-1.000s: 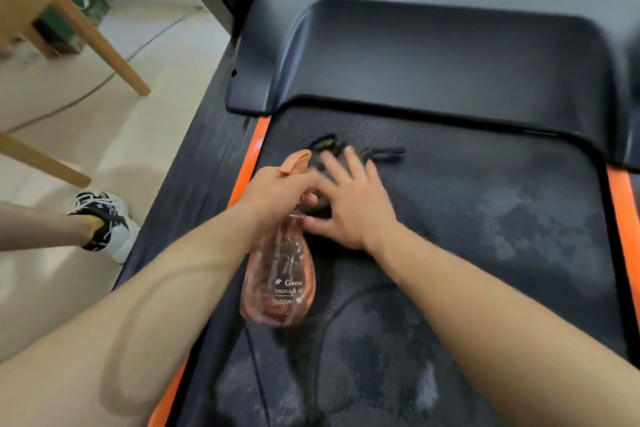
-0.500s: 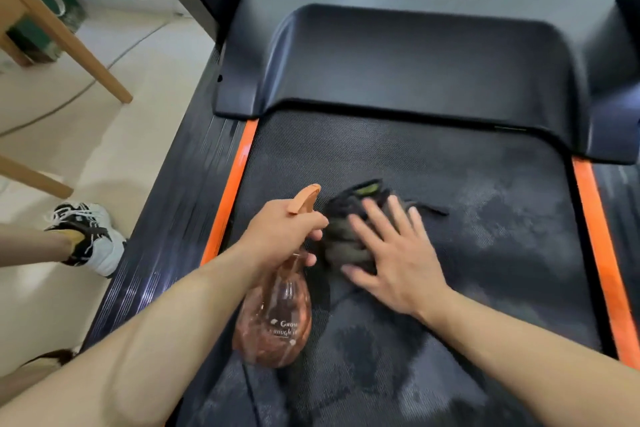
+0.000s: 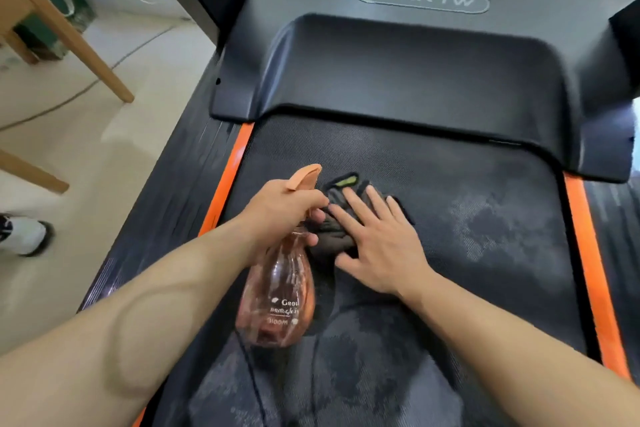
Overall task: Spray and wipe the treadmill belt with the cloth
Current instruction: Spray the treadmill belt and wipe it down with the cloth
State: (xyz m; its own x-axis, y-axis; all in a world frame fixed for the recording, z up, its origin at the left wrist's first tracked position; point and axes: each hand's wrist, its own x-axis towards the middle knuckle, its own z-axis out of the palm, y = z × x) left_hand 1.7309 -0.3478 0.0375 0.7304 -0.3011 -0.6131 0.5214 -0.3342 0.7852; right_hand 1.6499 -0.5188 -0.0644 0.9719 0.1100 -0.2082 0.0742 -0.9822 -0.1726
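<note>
My left hand (image 3: 282, 211) grips the neck of a translucent orange spray bottle (image 3: 277, 302), its nozzle pointing up and away and its body hanging just above the belt. The black treadmill belt (image 3: 485, 218) fills the middle of the view, with pale damp patches on the right and near me. A dark cloth (image 3: 337, 215) with a green tag lies on the belt right beside the bottle. My right hand (image 3: 377, 246) presses flat on that cloth with fingers spread, hiding most of it.
The treadmill's black motor cover (image 3: 415, 80) rises at the far end of the belt. Orange strips (image 3: 588, 253) edge the belt on both sides. On the floor to the left are wooden table legs (image 3: 86, 48), a green bag (image 3: 59, 7) and a white shoe (image 3: 24, 236).
My right hand slid the cloth away from the motor cover and slightly right over the belt, then held near the bottle. My left hand kept hold of the bottle alongside it.
</note>
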